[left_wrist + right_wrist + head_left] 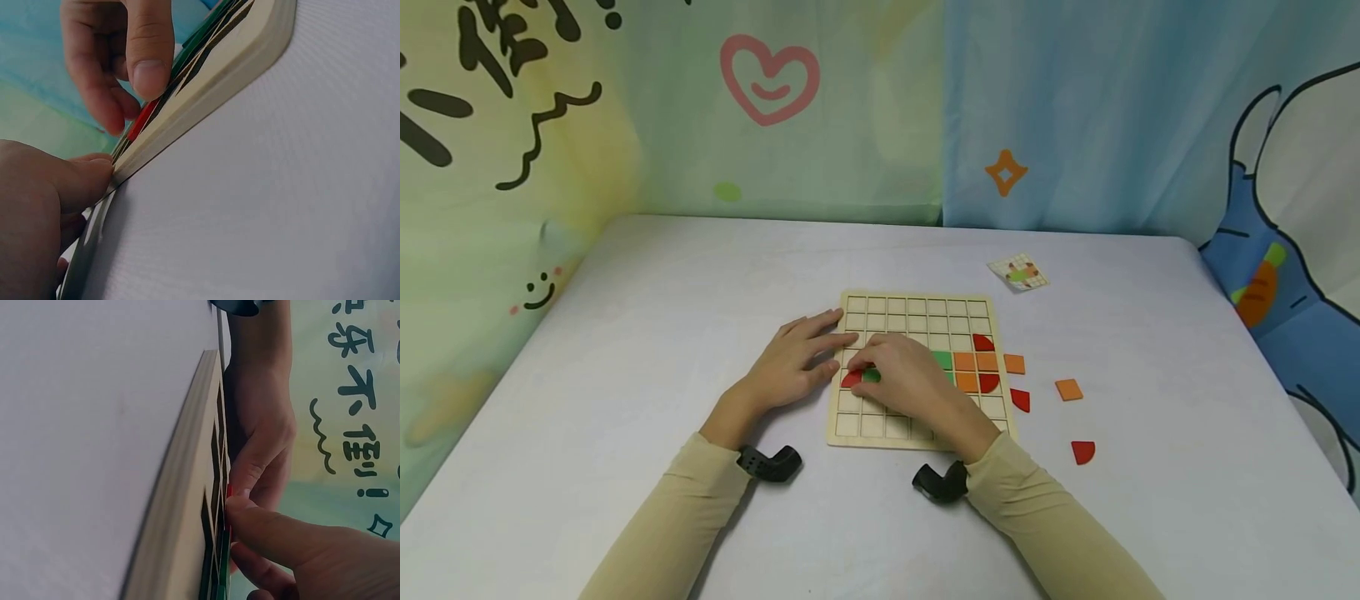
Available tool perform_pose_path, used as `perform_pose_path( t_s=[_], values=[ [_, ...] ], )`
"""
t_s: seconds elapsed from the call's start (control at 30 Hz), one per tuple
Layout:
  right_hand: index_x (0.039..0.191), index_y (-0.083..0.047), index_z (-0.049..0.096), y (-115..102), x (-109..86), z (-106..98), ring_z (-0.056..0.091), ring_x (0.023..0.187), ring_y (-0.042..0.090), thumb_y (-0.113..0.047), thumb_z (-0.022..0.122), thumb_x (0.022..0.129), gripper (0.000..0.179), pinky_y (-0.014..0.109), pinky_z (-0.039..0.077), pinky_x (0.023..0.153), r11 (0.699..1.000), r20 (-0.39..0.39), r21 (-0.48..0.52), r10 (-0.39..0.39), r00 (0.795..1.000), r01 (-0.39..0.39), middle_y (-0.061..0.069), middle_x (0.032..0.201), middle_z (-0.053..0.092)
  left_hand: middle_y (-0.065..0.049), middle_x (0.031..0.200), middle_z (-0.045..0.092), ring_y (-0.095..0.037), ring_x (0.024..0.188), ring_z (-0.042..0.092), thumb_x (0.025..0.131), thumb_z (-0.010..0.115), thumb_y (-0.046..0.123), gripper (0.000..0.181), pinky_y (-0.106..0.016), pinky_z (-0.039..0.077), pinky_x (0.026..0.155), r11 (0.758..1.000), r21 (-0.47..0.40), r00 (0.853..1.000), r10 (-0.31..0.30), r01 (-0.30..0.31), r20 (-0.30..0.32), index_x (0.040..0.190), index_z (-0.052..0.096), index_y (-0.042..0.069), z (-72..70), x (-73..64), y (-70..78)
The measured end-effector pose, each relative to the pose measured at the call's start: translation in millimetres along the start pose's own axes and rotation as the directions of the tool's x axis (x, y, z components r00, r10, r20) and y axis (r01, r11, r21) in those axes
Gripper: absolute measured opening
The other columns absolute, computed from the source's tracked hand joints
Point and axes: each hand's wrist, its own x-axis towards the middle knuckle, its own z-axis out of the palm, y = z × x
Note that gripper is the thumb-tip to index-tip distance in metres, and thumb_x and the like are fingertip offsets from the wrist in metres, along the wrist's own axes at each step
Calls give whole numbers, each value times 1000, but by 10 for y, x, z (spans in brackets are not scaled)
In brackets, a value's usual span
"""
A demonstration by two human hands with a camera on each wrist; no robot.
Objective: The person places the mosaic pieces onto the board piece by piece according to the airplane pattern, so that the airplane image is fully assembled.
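Observation:
A wooden grid board (872,430) lies flat on the table. Its left edge is steadied by my left hand (790,362), fingers spread and thumb tip touching the rim. Over the board's left part, my right hand (906,375) pinches a red quarter-circle piece (852,379) between thumb and index finger, low at a cell. Beside that piece is a green piece (871,376), partly covered by the hand. In the left wrist view the red piece (142,120) sits at board level under the right hand's fingers. More green (942,360) shows past the right hand, which hides the middle cells.
Orange squares (966,362) and red quarter-circles (983,342) fill cells at the board's right. Loose on the table to the right are orange squares (1069,390) and red quarter-circles (1083,452). A small pattern card (1018,272) lies behind the board, at the right.

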Motion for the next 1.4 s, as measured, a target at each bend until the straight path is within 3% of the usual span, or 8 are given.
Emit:
perform_pose_path(
  t_s=[0.57,0.73,0.87,1.03,1.17,1.27,1.4],
  values=[
    [102,-24,75,49,-62,-96,56,90,11,-34,73,83,22,27,49,78,1000,-19,-5,24,1000,-24,-7,101,64,-9,153,34,-23,143,30,95,51,34,43,-50,19,116,1000,7,1000,14,-14,-2,135,55,19,-7,71,42],
    [110,-24,71,115,-92,-271,58,88,12,-37,72,84,29,29,51,75,999,5,14,43,999,-44,-5,102,64,-10,153,34,-25,142,31,95,51,34,43,-51,20,115,1000,8,1000,6,-6,-7,135,56,19,-25,58,63],
    [117,-21,67,365,-198,-578,59,94,18,-36,70,86,35,35,51,80,991,26,62,115,993,-116,0,105,64,-7,154,32,-24,143,29,95,50,36,44,-49,19,116,1000,7,1000,-21,21,3,136,54,21,-22,46,60],
    [118,-14,65,947,-476,-885,55,90,24,-30,69,87,35,36,47,76,954,51,133,263,964,-267,9,108,60,-8,154,32,-24,143,29,95,50,35,44,-48,19,116,1000,13,1000,-17,17,0,136,54,20,4,30,22],
    [114,-12,64,1345,-675,-894,51,89,24,-27,70,87,32,32,45,71,910,141,154,366,920,-385,11,105,58,-8,154,33,-26,142,30,94,52,34,43,-49,20,115,1000,11,1000,-21,21,-7,135,55,20,9,9,12],
    [113,-12,63,1496,-744,-835,51,93,24,-26,72,84,33,32,45,75,889,229,162,387,893,-427,10,104,58,-9,153,34,-27,142,31,94,53,34,44,-50,21,114,1000,6,1000,-17,17,-7,135,55,20,29,10,11],
    [110,-11,64,1568,-765,-758,50,95,25,-23,74,82,32,34,45,79,886,281,185,366,887,-424,10,102,58,-9,154,33,-27,142,30,94,52,34,44,-49,20,115,1000,6,1000,-15,15,-2,135,55,20,50,11,16]
  ],
)
